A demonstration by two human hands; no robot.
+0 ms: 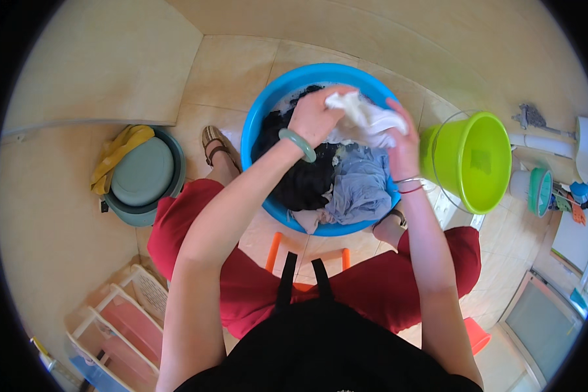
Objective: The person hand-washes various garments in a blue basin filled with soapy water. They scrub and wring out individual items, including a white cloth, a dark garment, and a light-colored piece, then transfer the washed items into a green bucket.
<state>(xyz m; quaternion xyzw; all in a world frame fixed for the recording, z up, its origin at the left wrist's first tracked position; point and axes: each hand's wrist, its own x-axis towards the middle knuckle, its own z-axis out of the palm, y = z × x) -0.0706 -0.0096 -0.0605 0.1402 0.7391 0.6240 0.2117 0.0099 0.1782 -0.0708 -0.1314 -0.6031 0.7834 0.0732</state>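
Worn are a black top (313, 349), red trousers (389, 284) — and a green bangle (298, 145).

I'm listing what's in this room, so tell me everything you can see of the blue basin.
The blue basin is large, round, smooth-rimmed and plastic-looking. It sits upright on the tiled floor in front of the person. Black fabric fills much of its left side; blue-grey fabric lies at its lower right. The left hand and right hand hold a white cloth over it, hiding part of its far side.

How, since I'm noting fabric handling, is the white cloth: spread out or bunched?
The white cloth is bunched: crumpled folds show between the left hand and right hand, over the blue tub.
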